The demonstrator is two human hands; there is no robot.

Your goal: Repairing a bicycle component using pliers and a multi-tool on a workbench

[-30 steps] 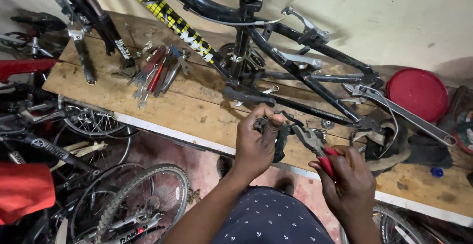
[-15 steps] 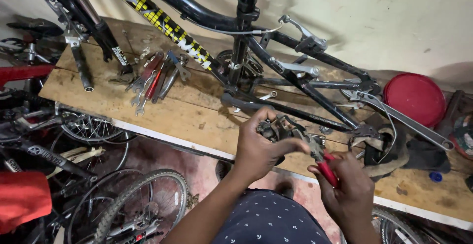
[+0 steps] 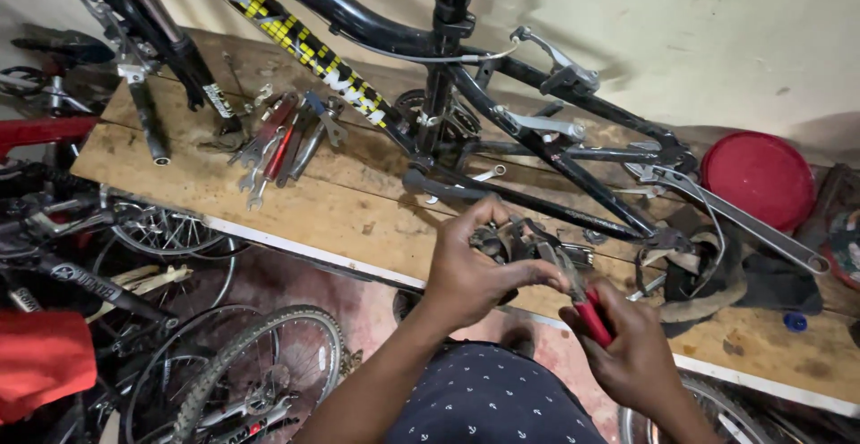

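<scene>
My left hand (image 3: 475,269) is closed around a small dark metal bike part (image 3: 503,240), held over the front edge of the wooden workbench (image 3: 296,206). My right hand (image 3: 632,345) grips red-handled pliers (image 3: 587,310), whose jaws reach up to the part next to my left fingers. A black bicycle frame (image 3: 537,144) with a yellow-patterned tube lies on the bench just behind both hands.
Several wrenches and spanners (image 3: 282,144) lie on the bench at the left. A large adjustable wrench (image 3: 730,211) and a red round lid (image 3: 760,178) are at the right. Bicycle wheels (image 3: 251,377) and frames crowd the floor at lower left. A red object (image 3: 40,363) sits bottom left.
Both hands stay together on the part, the pliers still working at it. The view has shifted slightly, so the bench and frame sit a little differently in the frame.
</scene>
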